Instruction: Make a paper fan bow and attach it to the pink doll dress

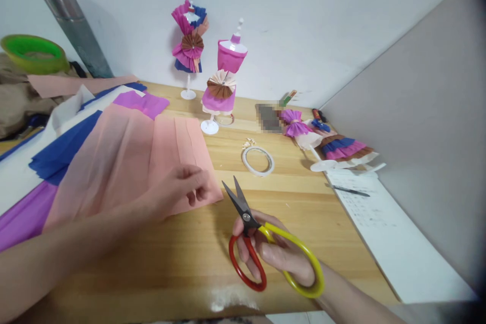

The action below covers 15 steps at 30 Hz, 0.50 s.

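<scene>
A sheet of peach crepe paper (182, 147) with fold lines lies on the wooden table. Over its right part is my left hand (192, 185), with the fingers curled in; whether anything is between them is hidden. My right hand (281, 248) grips scissors (246, 217) with one red and one yellow handle loop. The blades are slightly parted and point up and left, just right of the paper's corner. Blue crepe paper (66, 147), purple crepe paper (28, 215) and more peach sheets are layered to the left.
Two small dress forms in paper outfits, one at the back (188, 50) and one nearer (224, 81), stand upright; a third (341, 147) lies at right. A tape roll (258, 161), a pen (351, 191) on written paper, a flask (76, 30) and a green ring (34, 53) are also there.
</scene>
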### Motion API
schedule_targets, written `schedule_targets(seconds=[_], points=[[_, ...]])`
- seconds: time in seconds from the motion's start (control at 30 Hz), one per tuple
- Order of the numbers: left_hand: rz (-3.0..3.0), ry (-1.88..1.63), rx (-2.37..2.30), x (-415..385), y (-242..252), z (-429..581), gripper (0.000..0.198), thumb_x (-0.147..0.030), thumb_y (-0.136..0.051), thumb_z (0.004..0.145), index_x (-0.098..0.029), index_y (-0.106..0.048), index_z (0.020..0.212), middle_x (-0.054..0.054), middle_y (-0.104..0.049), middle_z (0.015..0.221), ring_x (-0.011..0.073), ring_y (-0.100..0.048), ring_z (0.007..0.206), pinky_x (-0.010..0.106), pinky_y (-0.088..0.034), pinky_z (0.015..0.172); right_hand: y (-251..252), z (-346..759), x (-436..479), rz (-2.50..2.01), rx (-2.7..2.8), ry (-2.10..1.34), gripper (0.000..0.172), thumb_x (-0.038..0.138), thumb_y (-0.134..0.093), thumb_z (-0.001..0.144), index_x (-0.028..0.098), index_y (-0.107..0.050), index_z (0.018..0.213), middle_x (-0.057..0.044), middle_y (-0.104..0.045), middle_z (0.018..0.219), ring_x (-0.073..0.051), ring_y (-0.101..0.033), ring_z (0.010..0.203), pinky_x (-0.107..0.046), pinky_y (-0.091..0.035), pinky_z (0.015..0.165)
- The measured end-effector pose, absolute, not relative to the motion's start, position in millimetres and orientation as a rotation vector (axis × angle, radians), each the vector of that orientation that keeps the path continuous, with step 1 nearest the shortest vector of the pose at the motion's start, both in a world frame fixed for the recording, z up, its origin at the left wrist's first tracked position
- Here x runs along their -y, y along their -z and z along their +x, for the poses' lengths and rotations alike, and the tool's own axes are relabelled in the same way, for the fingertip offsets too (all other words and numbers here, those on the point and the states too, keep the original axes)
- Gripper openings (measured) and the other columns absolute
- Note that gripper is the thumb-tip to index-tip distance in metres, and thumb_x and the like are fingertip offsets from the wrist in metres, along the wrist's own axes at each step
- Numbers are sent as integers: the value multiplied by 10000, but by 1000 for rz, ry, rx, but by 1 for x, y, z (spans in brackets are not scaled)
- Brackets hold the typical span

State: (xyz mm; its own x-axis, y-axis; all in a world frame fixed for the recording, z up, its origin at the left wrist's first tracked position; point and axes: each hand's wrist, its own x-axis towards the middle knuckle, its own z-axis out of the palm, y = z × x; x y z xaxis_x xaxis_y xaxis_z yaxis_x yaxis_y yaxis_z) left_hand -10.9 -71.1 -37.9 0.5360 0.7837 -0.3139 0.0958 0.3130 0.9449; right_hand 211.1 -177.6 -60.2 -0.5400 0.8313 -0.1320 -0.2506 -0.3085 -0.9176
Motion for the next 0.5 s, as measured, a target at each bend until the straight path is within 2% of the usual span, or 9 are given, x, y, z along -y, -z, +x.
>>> schedule_targets(seconds=[0.07, 0.13, 0.2, 0.23, 0.33, 0.4, 0.47, 0.5], points=[[1270, -456, -832, 82, 38, -4, 259, -390, -643, 758, -137, -630, 705, 18, -595, 659, 120, -543, 612, 222, -436, 531, 53, 210, 174, -1002, 1443, -1661, 400, 506, -589, 861, 176, -547, 1082, -33, -568, 751, -115, -522, 545, -238, -439, 485], [1298, -511, -707, 96, 38, 5, 226, -373, -644, 774, -165, -654, 859, 48, -660, 811, 164, -611, 763, 257, -501, 638, 46, 205, 169, -1253, 1746, -1250, 352, 398, -580, 877, 189, -563, 1159, -77, -606, 852, -192, -585, 722, -335, -511, 654], [1299, -583, -599, 109, 39, 14, 251, -329, -632, 787, -191, -631, 996, 69, -680, 948, 201, -630, 895, 299, -527, 746, 43, 198, 165, -1422, 1947, -922, 476, 301, -563, 866, 176, -495, 1321, -162, -615, 1068, -287, -601, 932, -461, -501, 829], [1295, -613, -605, 114, 40, 19, 259, -306, -614, 795, -197, -610, 1031, 68, -678, 976, 204, -630, 914, 309, -530, 768, 43, 193, 163, -1469, 2015, -840, 549, 263, -537, 860, 157, -437, 1389, -196, -598, 1127, -314, -600, 960, -497, -495, 841], [1273, -714, -819, 117, 46, 27, 186, -278, -524, 839, -185, -586, 987, 58, -675, 947, 196, -625, 923, 321, -526, 808, 43, 181, 160, -1522, 2143, -759, 704, 236, -547, 804, 113, -340, 1466, -229, -595, 1117, -317, -617, 867, -488, -517, 735], [1215, -762, -946, 113, 50, 27, 165, -293, -489, 846, -174, -593, 893, 49, -674, 884, 195, -630, 896, 318, -523, 796, 36, 178, 157, -1502, 2226, -768, 739, 271, -612, 767, 108, -375, 1448, -205, -628, 1053, -285, -619, 780, -426, -513, 656], [1170, -725, -962, 107, 52, 25, 175, -304, -484, 833, -172, -599, 838, 38, -674, 836, 191, -644, 836, 306, -521, 739, 22, 181, 150, -1456, 2313, -813, 660, 296, -640, 765, 118, -469, 1377, -142, -675, 907, -229, -605, 653, -348, -481, 573], [1171, -689, -944, 105, 53, 23, 175, -306, -487, 825, -173, -601, 826, 36, -674, 820, 187, -648, 798, 298, -518, 700, 14, 184, 144, -1443, 2338, -861, 545, 293, -610, 805, 144, -527, 1322, -85, -679, 786, -187, -578, 567, -304, -452, 530]])
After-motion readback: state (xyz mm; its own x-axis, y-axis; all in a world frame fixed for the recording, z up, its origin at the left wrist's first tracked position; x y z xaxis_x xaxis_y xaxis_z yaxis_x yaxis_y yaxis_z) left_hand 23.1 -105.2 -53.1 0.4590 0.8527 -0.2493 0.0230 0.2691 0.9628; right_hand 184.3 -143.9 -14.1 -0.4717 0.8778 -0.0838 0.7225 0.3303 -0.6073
